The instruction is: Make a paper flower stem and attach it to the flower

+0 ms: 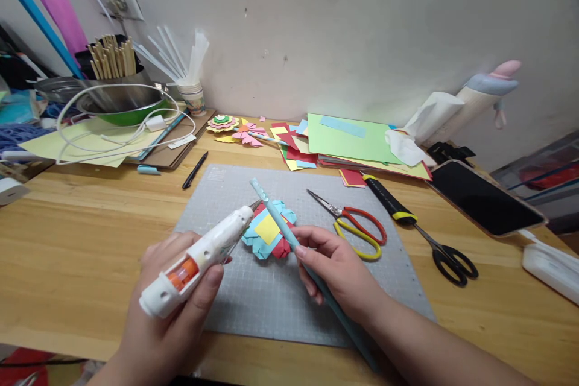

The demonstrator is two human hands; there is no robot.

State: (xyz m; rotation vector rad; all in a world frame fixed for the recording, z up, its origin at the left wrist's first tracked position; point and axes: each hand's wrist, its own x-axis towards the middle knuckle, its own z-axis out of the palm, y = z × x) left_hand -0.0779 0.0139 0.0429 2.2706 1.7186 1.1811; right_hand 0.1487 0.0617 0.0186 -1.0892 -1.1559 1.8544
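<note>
- Blue paper tube (278, 221) slants above the middle of the grey cutting mat (235, 307), clear glossy spots dotting its upper end.
- Right hand (337, 268) grips the tube over the mat's centre, fingers clamped on its midsection.
- Left hand (167, 329), at the mat's lower left, wraps its fingers around a white glue gun (203, 259); the nozzle points at the tube's upper end, though whether they touch cannot be told.
- Folded paper flower (268, 229) in blue and red, with a yellow square at its heart, lies on the mat beneath the tube.
- Scissors (338, 212) with red and yellow handles rest at the mat's right side.
- Black pen (195, 170) lies on the wooden bench (90, 229), just left of the mat; green sheets (353, 142) top a paper stack behind it, and a phone (488, 198) sits to its right.
</note>
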